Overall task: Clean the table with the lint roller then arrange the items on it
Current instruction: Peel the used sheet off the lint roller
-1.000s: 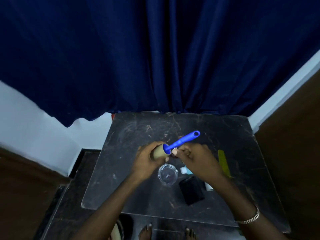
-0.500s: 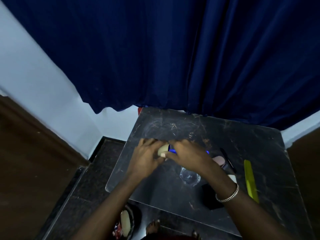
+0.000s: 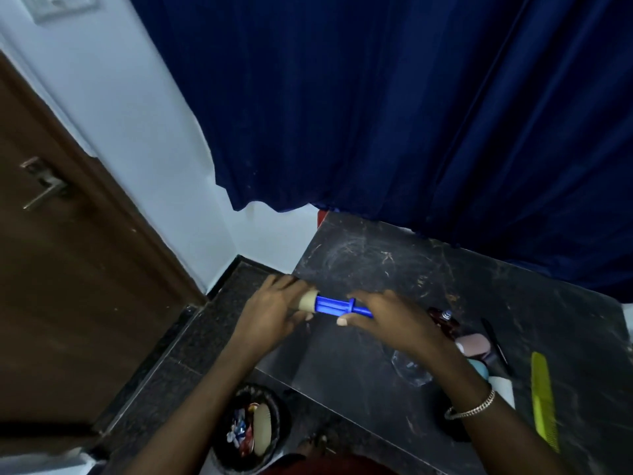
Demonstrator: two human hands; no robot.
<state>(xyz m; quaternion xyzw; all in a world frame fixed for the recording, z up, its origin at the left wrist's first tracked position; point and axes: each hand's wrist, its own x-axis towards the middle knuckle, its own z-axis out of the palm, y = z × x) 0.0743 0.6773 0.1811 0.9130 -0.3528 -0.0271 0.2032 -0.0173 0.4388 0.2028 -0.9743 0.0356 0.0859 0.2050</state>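
Door [image 3: 68, 286], brown, far left; floor bin [image 3: 248, 428] below, holding scraps. Left hand [image 3: 277, 311] wrapped around the tan roll end of the lint roller [image 3: 337, 305], held horizontally over the worktop's [image 3: 376, 265] left edge. Right hand [image 3: 387, 318] closed on the blue handle. Clear glass [image 3: 409, 370], dark bottle [image 3: 443, 318], pink case [image 3: 474, 344], white tube [image 3: 501, 389], all partly hidden behind the right forearm. Yellow comb [image 3: 544, 401] near the right edge. Far half of worktop bare, scratched; blue curtain [image 3: 411, 114] hangs behind.
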